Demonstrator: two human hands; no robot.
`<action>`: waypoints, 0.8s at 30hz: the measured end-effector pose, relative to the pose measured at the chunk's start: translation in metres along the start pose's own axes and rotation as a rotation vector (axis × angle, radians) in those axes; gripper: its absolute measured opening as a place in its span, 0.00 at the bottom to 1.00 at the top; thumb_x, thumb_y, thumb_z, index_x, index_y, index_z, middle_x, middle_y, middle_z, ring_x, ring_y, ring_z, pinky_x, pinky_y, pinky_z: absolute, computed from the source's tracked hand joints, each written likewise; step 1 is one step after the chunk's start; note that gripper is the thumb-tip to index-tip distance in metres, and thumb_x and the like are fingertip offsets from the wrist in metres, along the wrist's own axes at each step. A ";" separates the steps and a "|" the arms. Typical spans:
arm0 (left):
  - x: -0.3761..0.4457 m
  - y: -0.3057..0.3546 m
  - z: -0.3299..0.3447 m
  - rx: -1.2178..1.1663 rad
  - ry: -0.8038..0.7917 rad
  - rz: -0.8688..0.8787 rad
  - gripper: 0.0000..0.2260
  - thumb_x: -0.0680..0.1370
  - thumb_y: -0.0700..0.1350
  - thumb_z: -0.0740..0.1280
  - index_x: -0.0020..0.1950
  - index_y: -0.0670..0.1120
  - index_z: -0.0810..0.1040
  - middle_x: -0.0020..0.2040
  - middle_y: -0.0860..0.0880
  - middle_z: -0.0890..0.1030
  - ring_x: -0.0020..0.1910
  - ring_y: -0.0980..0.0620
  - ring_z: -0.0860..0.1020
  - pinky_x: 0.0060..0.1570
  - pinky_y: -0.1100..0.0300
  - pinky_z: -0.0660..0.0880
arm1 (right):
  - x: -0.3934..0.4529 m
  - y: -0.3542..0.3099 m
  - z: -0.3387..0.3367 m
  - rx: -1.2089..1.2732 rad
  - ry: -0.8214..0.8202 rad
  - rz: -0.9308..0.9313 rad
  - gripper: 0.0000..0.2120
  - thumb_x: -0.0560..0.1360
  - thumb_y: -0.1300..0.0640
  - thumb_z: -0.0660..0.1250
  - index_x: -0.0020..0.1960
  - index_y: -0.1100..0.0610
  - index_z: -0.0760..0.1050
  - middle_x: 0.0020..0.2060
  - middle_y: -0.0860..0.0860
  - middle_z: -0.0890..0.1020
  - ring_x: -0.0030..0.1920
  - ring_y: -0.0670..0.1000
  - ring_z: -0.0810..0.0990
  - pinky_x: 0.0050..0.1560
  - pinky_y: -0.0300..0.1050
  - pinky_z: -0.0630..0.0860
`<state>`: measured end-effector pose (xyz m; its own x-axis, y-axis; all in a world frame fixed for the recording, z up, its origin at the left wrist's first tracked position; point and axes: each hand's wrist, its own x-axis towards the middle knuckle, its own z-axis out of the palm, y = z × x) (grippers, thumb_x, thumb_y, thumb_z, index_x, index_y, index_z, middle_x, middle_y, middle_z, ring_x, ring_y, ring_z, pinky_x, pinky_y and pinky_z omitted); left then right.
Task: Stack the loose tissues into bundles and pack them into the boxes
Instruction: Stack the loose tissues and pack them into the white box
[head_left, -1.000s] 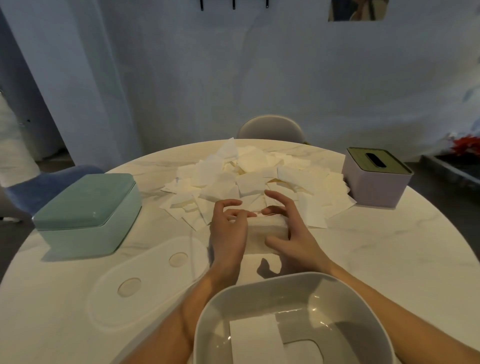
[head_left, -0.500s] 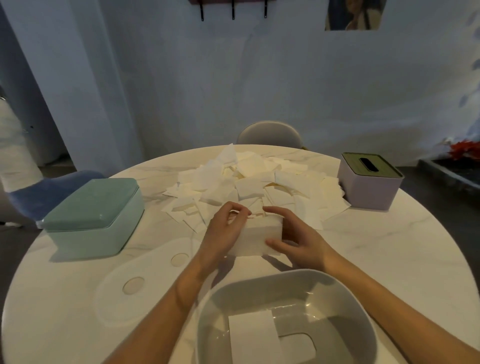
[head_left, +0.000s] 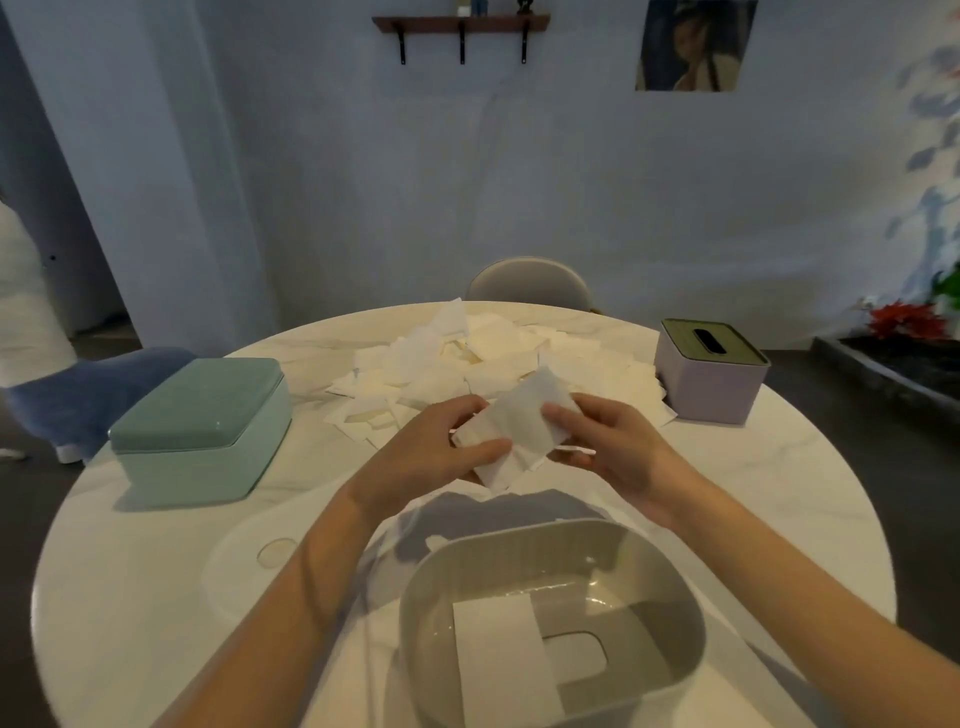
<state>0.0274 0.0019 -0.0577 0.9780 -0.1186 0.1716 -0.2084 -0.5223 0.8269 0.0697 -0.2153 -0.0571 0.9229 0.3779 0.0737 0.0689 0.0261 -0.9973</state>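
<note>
Bundle of tissues (head_left: 511, 431) held above the desk (head_left: 779, 478), gripped from both sides: left hand (head_left: 423, 452) fingers curled under and thumb on top, right hand (head_left: 610, 447) pinching the right edge. Open grey box (head_left: 550, 618) near, below the hands, one tissue inside. Loose tissue pile (head_left: 488, 358) just beyond. Green box (head_left: 200, 421) far left, lilac box (head_left: 709, 369) far right, white lid (head_left: 270, 566) left of the grey box.

wall (head_left: 322, 182): pale blue | shelf (head_left: 461, 23): wooden | chair (head_left: 529, 283): behind table (head_left: 779, 467)
</note>
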 end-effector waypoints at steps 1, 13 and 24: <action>-0.006 0.009 0.000 -0.093 -0.022 -0.017 0.15 0.79 0.52 0.73 0.64 0.52 0.77 0.56 0.55 0.82 0.53 0.54 0.82 0.48 0.61 0.82 | -0.004 -0.011 0.004 0.118 -0.007 0.066 0.13 0.77 0.54 0.71 0.59 0.58 0.81 0.51 0.52 0.87 0.51 0.52 0.86 0.48 0.42 0.83; -0.081 0.045 -0.012 -0.169 -0.033 -0.181 0.23 0.71 0.60 0.74 0.62 0.53 0.74 0.48 0.52 0.86 0.45 0.53 0.85 0.47 0.60 0.83 | -0.084 -0.049 0.024 0.001 -0.225 0.335 0.11 0.75 0.56 0.71 0.57 0.51 0.78 0.49 0.53 0.88 0.51 0.56 0.87 0.46 0.46 0.85; -0.120 0.029 -0.019 0.278 -0.064 -0.005 0.12 0.76 0.54 0.75 0.52 0.56 0.74 0.47 0.58 0.80 0.43 0.56 0.78 0.41 0.69 0.76 | -0.100 -0.022 0.054 -0.718 -0.385 0.466 0.08 0.77 0.48 0.72 0.53 0.50 0.81 0.51 0.50 0.86 0.49 0.48 0.83 0.54 0.40 0.82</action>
<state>-0.0956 0.0167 -0.0440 0.9783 -0.1642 0.1265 -0.2069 -0.7335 0.6474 -0.0445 -0.2040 -0.0422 0.7366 0.4898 -0.4663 0.0599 -0.7340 -0.6765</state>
